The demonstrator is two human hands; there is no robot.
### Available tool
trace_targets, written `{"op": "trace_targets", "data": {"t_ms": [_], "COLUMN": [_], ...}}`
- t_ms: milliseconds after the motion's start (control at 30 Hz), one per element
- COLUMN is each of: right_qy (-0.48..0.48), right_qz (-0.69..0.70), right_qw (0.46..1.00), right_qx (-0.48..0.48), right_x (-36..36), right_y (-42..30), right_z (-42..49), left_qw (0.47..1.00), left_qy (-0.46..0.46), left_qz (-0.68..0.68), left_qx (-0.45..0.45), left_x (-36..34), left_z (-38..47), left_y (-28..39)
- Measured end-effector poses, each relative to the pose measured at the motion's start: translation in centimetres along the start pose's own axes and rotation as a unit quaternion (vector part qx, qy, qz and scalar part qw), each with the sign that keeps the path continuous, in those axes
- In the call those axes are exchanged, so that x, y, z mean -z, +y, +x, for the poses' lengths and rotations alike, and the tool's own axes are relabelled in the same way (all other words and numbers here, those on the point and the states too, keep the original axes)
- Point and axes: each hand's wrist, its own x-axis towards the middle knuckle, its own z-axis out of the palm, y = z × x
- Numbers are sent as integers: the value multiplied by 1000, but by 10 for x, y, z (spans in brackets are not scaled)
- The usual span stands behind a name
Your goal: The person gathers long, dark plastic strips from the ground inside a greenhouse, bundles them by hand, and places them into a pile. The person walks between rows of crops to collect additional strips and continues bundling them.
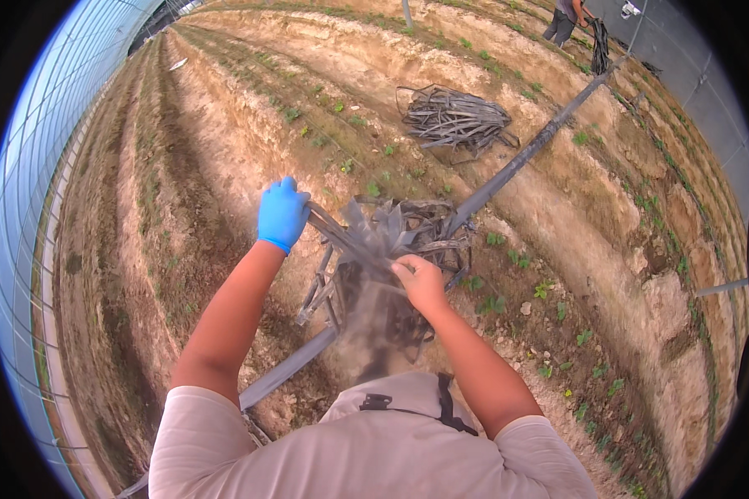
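Note:
My left hand, in a blue glove, is closed around one end of several flat dark strips that look like drip irrigation tape. These strips run to a loose bundle of the same tape in front of me, partly blurred. My bare right hand pinches tape at the near side of the bundle, between thumb and fingers. Folded loops hang below both hands. A grey main pipe passes diagonally beneath the bundle.
Another tape bundle lies on the soil farther ahead. At upper right a person holds hanging dark strips. Rows of small green seedlings line the soil ridges. A ribbed film wall stands to the left.

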Motion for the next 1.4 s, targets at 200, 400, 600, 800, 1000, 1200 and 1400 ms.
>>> {"op": "trace_targets", "data": {"t_ms": [200, 400, 600, 800, 1000, 1200, 1400], "right_qy": [-17, -2, 14, -20, -122, -125, -76], "right_qz": [-41, -16, 83, -21, -311, -207, -88], "right_qw": [999, 1000, 990, 999, 941, 970, 993], "right_qx": [-8, -15, -109, -17, -57, 14, -32], "right_x": [-8, -10, -19, -17, -19, -35, -50], "right_y": [-10, -19, -10, -20, -49, -38, -17], "right_z": [-7, -14, -13, -16, -23, -14, 5], "left_qw": [985, 853, 445, 276, 755, 935, 897], "left_qy": [162, -79, -235, -208, -70, -13, -148], "left_qz": [27, -385, -698, -840, -581, -336, -341], "left_qx": [45, 343, 510, 418, 295, 109, 240], "left_x": [-2, -41, -61, -21, 26, 74, 57], "left_z": [9, 38, 18, 14, 37, 46, 86], "left_y": [13, -27, -24, 4, 50, 90, -31]}}
